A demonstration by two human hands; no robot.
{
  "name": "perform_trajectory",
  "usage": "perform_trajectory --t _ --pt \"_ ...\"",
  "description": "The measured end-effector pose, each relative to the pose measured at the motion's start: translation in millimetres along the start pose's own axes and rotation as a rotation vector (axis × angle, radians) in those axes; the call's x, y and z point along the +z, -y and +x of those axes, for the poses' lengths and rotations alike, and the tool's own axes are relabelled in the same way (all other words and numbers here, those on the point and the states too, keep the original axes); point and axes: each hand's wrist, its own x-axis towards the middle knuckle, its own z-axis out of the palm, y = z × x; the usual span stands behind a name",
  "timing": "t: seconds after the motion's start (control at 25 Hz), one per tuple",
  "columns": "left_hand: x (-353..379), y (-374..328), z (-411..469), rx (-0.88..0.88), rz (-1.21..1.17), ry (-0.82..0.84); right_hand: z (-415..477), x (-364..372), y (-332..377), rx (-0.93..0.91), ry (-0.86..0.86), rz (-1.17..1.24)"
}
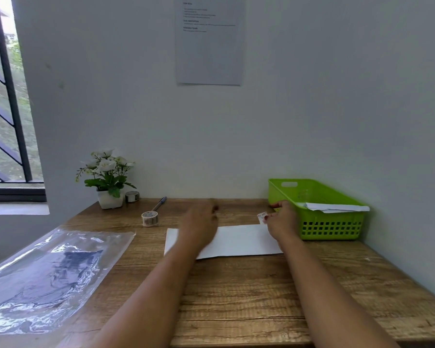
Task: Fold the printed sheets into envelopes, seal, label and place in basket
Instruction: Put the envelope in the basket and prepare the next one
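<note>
One envelope (337, 207) lay in basket (337, 228) at right; second envelope (239, 239), centre, apparently unsealed; right hand (283, 222) pinched tape strip (261, 217); left hand (201, 222) blurred, finger state untellable.

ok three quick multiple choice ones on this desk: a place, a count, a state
1. Where is the green basket? A by the window B right end of the desk C on the floor
2. How many tape rolls? A one B two C four
3. The right hand is: A pinching a small strip B gripping scissors C flat on the bag
Answers: B, it sits right of the white sheet; B, one by the pen, one by the flower pot; A, fingertips close on the strip.
</note>
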Motion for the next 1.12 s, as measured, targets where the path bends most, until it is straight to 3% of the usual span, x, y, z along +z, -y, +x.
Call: perform_trajectory --t 0.12,0.28,0.36,0.64,1.12 --pt "28 -29 -11 0.286 0.052 0.191 8 -8 -8 0.025 -0.003 -0.085" --pt "43 -18 -11 0.195 0.154 0.488 9 -8 -11 0.050 0.022 -0.158" --pt "46 -14 -9 0.165 0.200 0.560 9 -5 -12 0.055 0.026 -0.209" --pt "49 -12 -8 0.173 0.230 0.602 7 0 -15 0.034 0.016 -0.361" --pt "50 -12 -8 0.162 0.262 0.626 7 -4 -16 -0.023 0.057 -0.225"
